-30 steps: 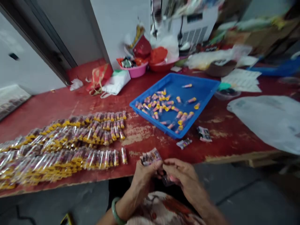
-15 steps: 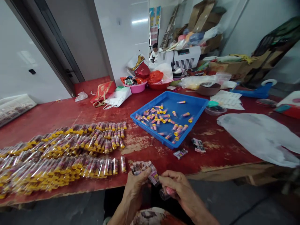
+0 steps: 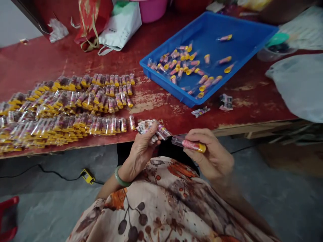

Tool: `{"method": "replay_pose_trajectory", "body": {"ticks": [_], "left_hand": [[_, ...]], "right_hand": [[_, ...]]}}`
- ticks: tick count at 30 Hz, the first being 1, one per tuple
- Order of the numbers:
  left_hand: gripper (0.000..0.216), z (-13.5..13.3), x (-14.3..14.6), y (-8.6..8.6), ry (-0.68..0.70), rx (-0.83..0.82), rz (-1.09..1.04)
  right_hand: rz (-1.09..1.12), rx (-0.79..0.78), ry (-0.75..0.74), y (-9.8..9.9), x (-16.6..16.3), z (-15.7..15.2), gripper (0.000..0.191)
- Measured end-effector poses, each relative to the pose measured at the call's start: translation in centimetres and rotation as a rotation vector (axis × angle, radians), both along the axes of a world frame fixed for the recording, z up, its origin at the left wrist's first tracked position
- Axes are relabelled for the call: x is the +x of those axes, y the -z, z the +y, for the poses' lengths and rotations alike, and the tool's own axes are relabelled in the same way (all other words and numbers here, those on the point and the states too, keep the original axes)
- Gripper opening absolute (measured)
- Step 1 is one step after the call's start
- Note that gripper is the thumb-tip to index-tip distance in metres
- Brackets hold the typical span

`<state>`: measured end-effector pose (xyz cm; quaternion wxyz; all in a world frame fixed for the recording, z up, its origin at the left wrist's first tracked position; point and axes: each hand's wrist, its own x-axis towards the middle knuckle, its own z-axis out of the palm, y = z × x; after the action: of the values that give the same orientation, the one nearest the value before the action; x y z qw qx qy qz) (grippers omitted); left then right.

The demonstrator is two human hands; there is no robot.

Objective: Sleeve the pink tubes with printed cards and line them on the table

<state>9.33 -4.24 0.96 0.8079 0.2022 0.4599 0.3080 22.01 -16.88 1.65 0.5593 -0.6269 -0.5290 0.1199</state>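
My left hand (image 3: 143, 143) is closed on several small printed wrappers (image 3: 148, 127), which fan out past the thumb. In my right hand (image 3: 209, 151) is a clear tube (image 3: 193, 145) with a yellow cap and something pink inside; its clear end points toward the wrappers, a little apart from them. Similar yellow-capped tubes (image 3: 185, 64) lie scattered in a blue tray (image 3: 174, 90) beyond my hands. To the left, rows of stacked clear tubes (image 3: 63, 126) with yellow ends and dark printed contents cover the table's front part.
Two printed packets, one (image 3: 200, 111) nearer and one (image 3: 225, 102) farther right, lie by the tray on the red table (image 3: 156, 101). A white plastic bag (image 3: 300, 87) is at right. Behind stand a white bag (image 3: 121, 25) and a red bag (image 3: 92, 20). A cable with a yellow block (image 3: 87, 176) crosses the floor.
The view has tipped down, bringing my lap into sight. My right hand has drawn right, away from the wrappers, and its tube now shows more fully. My left hand still holds the wrappers.
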Motion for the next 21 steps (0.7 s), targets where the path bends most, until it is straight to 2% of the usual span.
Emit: {"method": "replay_pose_trajectory", "body": {"ticks": [3,6,10,12,16,21], "left_hand": [[0.032,0.1,0.1,-0.3,0.007,-0.043,-0.024],[0.03,0.3,0.2,-0.3,0.043,-0.076,-0.055],[0.032,0.3,0.0,-0.2,0.046,-0.065,-0.059],[0.033,0.3,-0.1,-0.2,0.035,-0.041,-0.051],[0.034,0.3,-0.3,-0.2,0.037,0.004,-0.059],[0.035,-0.1,-0.2,-0.2,0.052,0.036,-0.096]], "right_hand": [[-0.08,0.061,0.031,-0.3,-0.7,0.5,0.022],[-0.255,0.114,0.098,0.3,-0.9,1.1,0.029],[-0.417,0.204,0.107,1.2,-1.3,1.6,0.036],[-0.478,0.211,0.136,1.4,-1.4,1.7,0.038],[-0.735,0.189,0.183,1.9,-1.7,1.7,0.039],[-0.729,0.187,0.186,2.3,-1.9,1.7,0.042]]}}
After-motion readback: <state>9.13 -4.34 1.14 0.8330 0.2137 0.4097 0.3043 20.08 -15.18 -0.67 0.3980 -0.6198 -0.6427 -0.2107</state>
